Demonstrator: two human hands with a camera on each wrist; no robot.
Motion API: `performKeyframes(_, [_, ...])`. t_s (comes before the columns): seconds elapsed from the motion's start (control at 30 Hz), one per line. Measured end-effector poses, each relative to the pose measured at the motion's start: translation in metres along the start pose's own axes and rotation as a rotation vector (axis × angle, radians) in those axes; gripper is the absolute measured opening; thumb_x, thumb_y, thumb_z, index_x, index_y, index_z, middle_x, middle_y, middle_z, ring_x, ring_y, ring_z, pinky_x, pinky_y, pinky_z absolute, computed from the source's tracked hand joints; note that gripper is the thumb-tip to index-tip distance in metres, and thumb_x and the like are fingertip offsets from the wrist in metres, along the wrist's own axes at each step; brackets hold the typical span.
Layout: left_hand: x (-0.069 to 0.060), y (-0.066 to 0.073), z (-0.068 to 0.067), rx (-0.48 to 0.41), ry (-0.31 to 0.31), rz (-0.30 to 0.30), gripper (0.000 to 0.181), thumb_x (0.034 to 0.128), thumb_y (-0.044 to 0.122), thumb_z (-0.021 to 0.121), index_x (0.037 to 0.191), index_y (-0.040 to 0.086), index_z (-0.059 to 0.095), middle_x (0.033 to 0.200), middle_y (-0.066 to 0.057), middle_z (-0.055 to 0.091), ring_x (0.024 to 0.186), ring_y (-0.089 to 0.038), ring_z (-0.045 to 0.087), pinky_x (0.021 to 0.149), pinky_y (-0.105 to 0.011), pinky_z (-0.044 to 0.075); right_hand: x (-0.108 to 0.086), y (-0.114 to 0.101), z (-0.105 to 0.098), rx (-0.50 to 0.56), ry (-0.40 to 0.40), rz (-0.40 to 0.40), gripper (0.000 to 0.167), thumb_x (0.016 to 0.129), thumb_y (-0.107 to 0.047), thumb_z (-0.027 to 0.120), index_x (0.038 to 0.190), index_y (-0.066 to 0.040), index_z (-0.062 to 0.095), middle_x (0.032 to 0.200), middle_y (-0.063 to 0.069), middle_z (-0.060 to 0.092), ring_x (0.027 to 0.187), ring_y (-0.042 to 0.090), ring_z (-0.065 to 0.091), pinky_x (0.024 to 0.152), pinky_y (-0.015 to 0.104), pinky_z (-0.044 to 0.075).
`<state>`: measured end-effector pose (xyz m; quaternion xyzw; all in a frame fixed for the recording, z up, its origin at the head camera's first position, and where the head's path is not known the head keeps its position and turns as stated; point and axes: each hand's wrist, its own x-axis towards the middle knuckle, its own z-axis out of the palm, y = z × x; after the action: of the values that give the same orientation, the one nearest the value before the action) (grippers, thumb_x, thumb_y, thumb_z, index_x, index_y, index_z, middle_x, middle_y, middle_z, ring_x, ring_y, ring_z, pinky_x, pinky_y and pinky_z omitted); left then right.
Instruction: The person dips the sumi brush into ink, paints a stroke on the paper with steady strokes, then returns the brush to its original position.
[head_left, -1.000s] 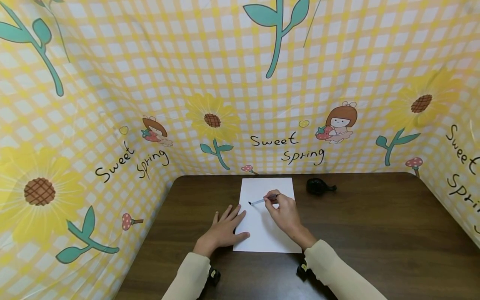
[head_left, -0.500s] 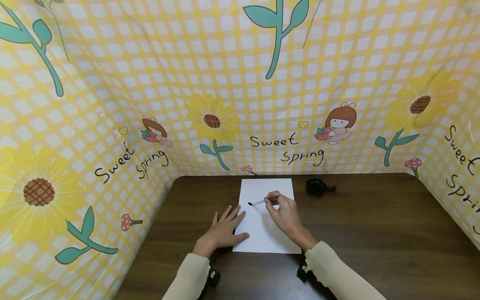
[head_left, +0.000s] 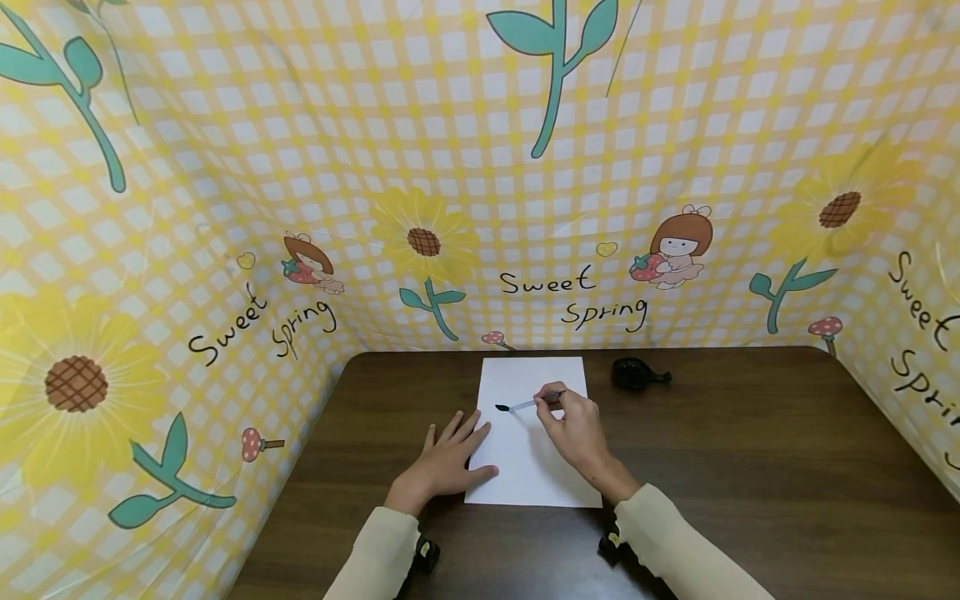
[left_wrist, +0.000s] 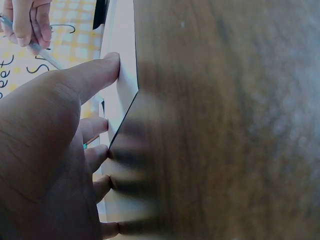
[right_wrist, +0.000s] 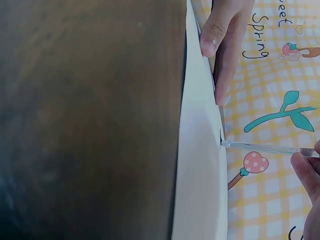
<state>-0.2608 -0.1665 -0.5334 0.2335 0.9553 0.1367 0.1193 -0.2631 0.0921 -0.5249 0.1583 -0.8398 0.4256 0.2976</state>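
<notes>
A white sheet of paper (head_left: 536,467) lies upright on the dark table. My left hand (head_left: 446,460) rests with spread fingers on its left edge; the left wrist view shows the thumb (left_wrist: 102,70) on the paper (left_wrist: 127,60). My right hand (head_left: 576,427) pinches a thin brush (head_left: 523,405) with a clear handle and dark tip. The tip is over the upper left of the sheet, beside or on a small dark mark that cannot be told apart from it. In the right wrist view the brush (right_wrist: 265,147) meets the paper (right_wrist: 200,150).
A black rounded object (head_left: 633,374) with a narrow neck lies right of the sheet near the table's back edge. The brown wooden table (head_left: 735,442) is enclosed by a yellow checked cloth (head_left: 465,100) with flowers and lettering at the back and sides.
My right hand has shifted slightly to the right, and the dark shape at the brush tip looks a little longer. The left hand stays in place.
</notes>
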Motion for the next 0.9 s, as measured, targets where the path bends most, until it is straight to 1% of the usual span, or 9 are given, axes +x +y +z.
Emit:
performKeyframes(0.13, [0.0, 0.0, 0.001, -0.004, 0.003, -0.001, 0.084, 0.1011, 0.063, 0.06, 0.169, 0.022, 0.034, 0.18, -0.005, 0.019, 0.167, -0.04, 0.01, 0.126, -0.078, 0.006, -0.001, 0.0, -0.003, -0.003, 0.011, -0.005, 0.006, 0.094, -0.003, 0.075, 0.098, -0.007, 0.077, 0.091, 0.007, 0.08, 0.08, 0.019, 0.08, 0.062, 0.034, 0.064])
performKeyframes(0.3, [0.0, -0.001, 0.001, -0.002, 0.008, -0.009, 0.083, 0.1009, 0.064, 0.06, 0.169, 0.023, 0.035, 0.18, -0.004, 0.019, 0.167, -0.039, 0.01, 0.126, -0.077, 0.007, -0.001, 0.001, -0.005, -0.004, 0.016, -0.009, 0.003, 0.096, -0.005, 0.074, 0.098, -0.006, 0.077, 0.091, 0.007, 0.08, 0.08, 0.018, 0.08, 0.062, 0.028, 0.062])
performKeyframes(0.6, [0.0, 0.0, 0.0, -0.004, 0.005, -0.01, 0.083, 0.1013, 0.063, 0.059, 0.169, 0.022, 0.034, 0.18, -0.005, 0.019, 0.167, -0.039, 0.01, 0.126, -0.077, 0.006, 0.0, 0.002, -0.011, -0.013, 0.026, -0.001, 0.004, 0.098, -0.007, 0.073, 0.097, -0.005, 0.077, 0.091, 0.007, 0.08, 0.079, 0.018, 0.079, 0.059, 0.024, 0.059])
performKeyframes(0.7, [0.001, 0.0, 0.0, -0.001, 0.002, -0.006, 0.083, 0.1016, 0.063, 0.06, 0.169, 0.023, 0.034, 0.18, -0.005, 0.018, 0.167, -0.039, 0.01, 0.126, -0.077, 0.005, 0.0, 0.002, -0.013, -0.014, 0.033, -0.005, 0.004, 0.097, -0.007, 0.074, 0.095, -0.004, 0.077, 0.09, 0.007, 0.079, 0.078, 0.018, 0.079, 0.058, 0.025, 0.059])
performKeyframes(0.83, [0.001, -0.001, 0.0, -0.003, 0.0, -0.006, 0.083, 0.1019, 0.063, 0.059, 0.17, 0.023, 0.033, 0.18, -0.004, 0.017, 0.168, -0.038, 0.009, 0.126, -0.077, 0.004, 0.0, 0.004, -0.015, -0.009, 0.025, 0.012, 0.004, 0.097, -0.006, 0.073, 0.095, -0.005, 0.076, 0.09, 0.007, 0.079, 0.078, 0.018, 0.079, 0.06, 0.034, 0.062])
performKeyframes(0.9, [0.001, -0.001, 0.001, -0.007, -0.002, -0.007, 0.083, 0.102, 0.064, 0.058, 0.17, 0.024, 0.032, 0.181, -0.004, 0.017, 0.168, -0.038, 0.008, 0.126, -0.077, 0.004, -0.001, 0.005, -0.017, -0.013, 0.018, 0.024, 0.005, 0.098, -0.007, 0.073, 0.095, -0.005, 0.077, 0.09, 0.007, 0.079, 0.078, 0.018, 0.079, 0.06, 0.035, 0.062])
